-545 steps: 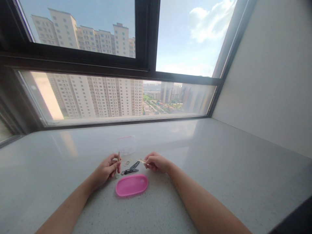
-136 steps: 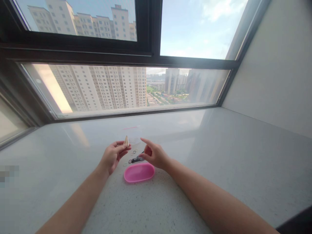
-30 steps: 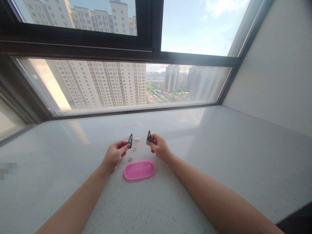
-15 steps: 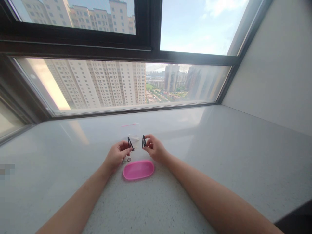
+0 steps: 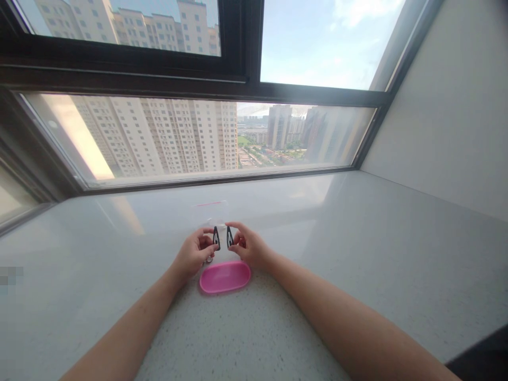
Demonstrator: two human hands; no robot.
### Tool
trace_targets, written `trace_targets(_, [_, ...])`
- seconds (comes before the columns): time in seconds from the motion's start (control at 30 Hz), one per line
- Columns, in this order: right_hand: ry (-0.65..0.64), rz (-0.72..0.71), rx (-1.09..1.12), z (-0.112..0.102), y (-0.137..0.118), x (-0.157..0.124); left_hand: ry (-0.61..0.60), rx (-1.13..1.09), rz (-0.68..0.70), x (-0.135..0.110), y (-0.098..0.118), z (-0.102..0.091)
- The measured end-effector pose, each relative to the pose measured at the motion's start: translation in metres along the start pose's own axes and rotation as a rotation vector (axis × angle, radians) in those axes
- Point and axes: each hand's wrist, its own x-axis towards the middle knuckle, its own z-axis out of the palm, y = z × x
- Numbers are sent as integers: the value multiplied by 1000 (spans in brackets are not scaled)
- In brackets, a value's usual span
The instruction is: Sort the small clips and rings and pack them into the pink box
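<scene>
Between the thumb and fingers of my left hand (image 5: 195, 251) is a black snap hair clip (image 5: 216, 238), held roughly upright. My right hand (image 5: 251, 244) pinches a second black snap hair clip (image 5: 229, 237), also upright and facing the first across a small gap. Just below the two hands lies a pink oval tray (image 5: 225, 278), with nothing visible inside. A small round object (image 5: 209, 259) rests by my left fingertips, partly covered by them and too small to name.
Behind the hands lies a clear plastic bag (image 5: 210, 209) with a pink strip. All this is on a pale speckled sill (image 5: 222, 338). A dark-framed window (image 5: 317, 97) closes off the back, and a white wall (image 5: 448, 121) rises at the right.
Both hands have drawn closer together, bringing the two hair clips nearer each other and slightly lower. The left clip has turned more upright. My left fingers now cover more of the small round things.
</scene>
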Motion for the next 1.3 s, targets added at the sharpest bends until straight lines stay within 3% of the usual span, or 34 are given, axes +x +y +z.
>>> trace_targets(0.3, [-18, 3, -6, 0, -1, -1, -45, 43, 13, -6, 15, 8])
trace_targets(0.57, [-32, 9, -7, -1, -4, -1, -62, 125, 78, -6, 13, 10])
trace_targets(1.3, [-70, -22, 244, 4, 0, -2, -53, 280, 184, -11, 16, 15])
